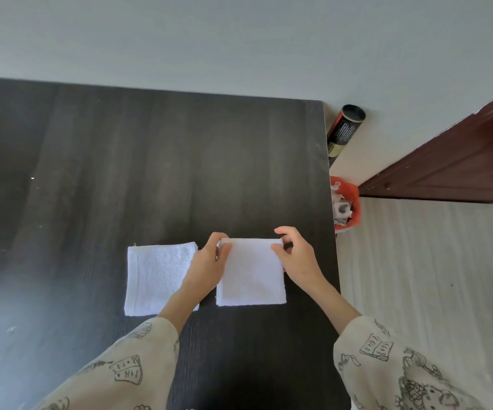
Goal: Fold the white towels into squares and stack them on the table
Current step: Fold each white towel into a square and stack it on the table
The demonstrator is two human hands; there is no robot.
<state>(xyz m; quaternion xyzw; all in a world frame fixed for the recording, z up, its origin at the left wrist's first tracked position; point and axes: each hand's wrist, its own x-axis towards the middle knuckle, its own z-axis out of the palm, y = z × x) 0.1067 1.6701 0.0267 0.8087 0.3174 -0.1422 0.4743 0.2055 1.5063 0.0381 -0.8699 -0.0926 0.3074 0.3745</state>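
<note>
Two white towels are seen lying on the dark table (150,161), near its front right part. The right-hand towel (251,279) is folded to a near square and lies flat, its near edge towards the person. Its far edge is held at both corners. The far left corner is pinched by the left hand (209,261), with the thumb on top of the cloth and the fingers curled round the edge. The far right corner is pinched by the right hand (295,258) between thumb and fingertips, the index finger being raised above the edge. The body of this towel lies between the two hands and extends from the fingers towards the person.

The second folded towel (158,278) is noted just to the left, flat on the table, apart from the first by a narrow gap. Its right edge is partly covered by the left wrist.

Off the table's right edge, a red bin (347,205) and a dark tube (344,128) are observed on the floor.
</note>
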